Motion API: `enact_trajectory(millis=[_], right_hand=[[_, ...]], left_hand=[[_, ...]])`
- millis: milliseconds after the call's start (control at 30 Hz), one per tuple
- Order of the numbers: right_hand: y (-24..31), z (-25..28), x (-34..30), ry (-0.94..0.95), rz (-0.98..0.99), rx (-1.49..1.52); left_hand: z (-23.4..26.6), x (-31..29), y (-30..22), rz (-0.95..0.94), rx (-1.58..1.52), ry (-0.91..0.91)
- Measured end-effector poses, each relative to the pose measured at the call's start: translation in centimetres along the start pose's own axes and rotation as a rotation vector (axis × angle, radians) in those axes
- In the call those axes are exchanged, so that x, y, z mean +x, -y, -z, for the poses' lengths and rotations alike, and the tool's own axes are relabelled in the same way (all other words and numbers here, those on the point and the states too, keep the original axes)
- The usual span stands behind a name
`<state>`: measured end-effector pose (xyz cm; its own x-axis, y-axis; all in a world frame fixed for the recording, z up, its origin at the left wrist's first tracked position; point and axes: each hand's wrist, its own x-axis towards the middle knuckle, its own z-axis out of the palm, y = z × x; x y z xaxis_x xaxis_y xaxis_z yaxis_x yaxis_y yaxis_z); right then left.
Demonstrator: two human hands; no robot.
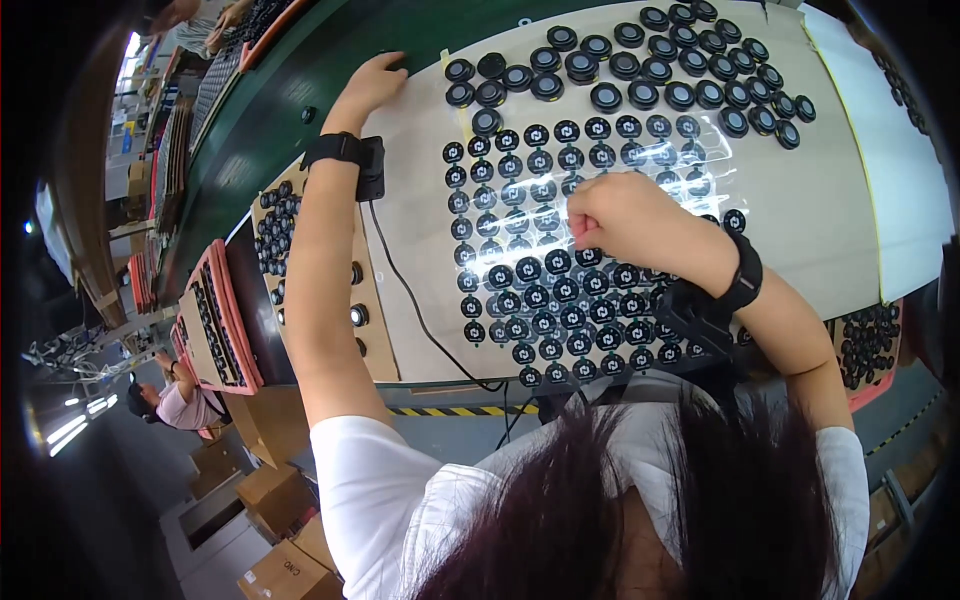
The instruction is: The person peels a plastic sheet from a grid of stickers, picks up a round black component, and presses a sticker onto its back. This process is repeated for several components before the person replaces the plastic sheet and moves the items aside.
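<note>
My left hand [374,84] reaches over the edge of the green conveyor belt at the far left, fingers stretched out and apart, with nothing visible in them. My right hand [622,212] is closed, fingertips pinched, above a glossy clear sheet [540,222] that carries rows of round black stickers with white marks. Whatever its fingers hold, if anything, is hidden. Beyond the sheet, many round black parts with grey centres [624,66] lie loosely on the tan board [800,215], some touching one another.
A black cable [410,302] runs from the left wrist device across the board. Left of it stand a tray of black parts [275,235] and pink-edged trays [228,315]. One dark part [308,115] sits on the belt [240,140]. Another person [178,395] is at far left, near cardboard boxes [290,570].
</note>
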<state>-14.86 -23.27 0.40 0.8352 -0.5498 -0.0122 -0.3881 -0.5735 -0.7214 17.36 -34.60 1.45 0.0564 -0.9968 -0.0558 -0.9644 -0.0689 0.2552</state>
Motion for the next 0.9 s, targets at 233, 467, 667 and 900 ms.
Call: enact_trajectory(millis=[233, 467, 667, 900], right_hand=[[-0.6, 0.1, -0.4, 0.017, -0.005, -0.03], [0.2, 2.6, 0.4, 0.351, -0.047, 0.157], [-1.2, 2.7, 0.2, 0.25, -0.105, 0.777], [2.2, 7.2, -0.2, -0.239, 0.035, 0.943]], left_hand=[[0.8, -7.4, -10.0, -0.181, 0.136, -0.033], [-1.8, -9.6, -11.0, -0.193, 0.237, 0.03], [0.3, -11.9, -11.7, -0.217, -0.877, 0.127], [4.0, -16.1, -16.0, -0.242, -1.226, 0.125]])
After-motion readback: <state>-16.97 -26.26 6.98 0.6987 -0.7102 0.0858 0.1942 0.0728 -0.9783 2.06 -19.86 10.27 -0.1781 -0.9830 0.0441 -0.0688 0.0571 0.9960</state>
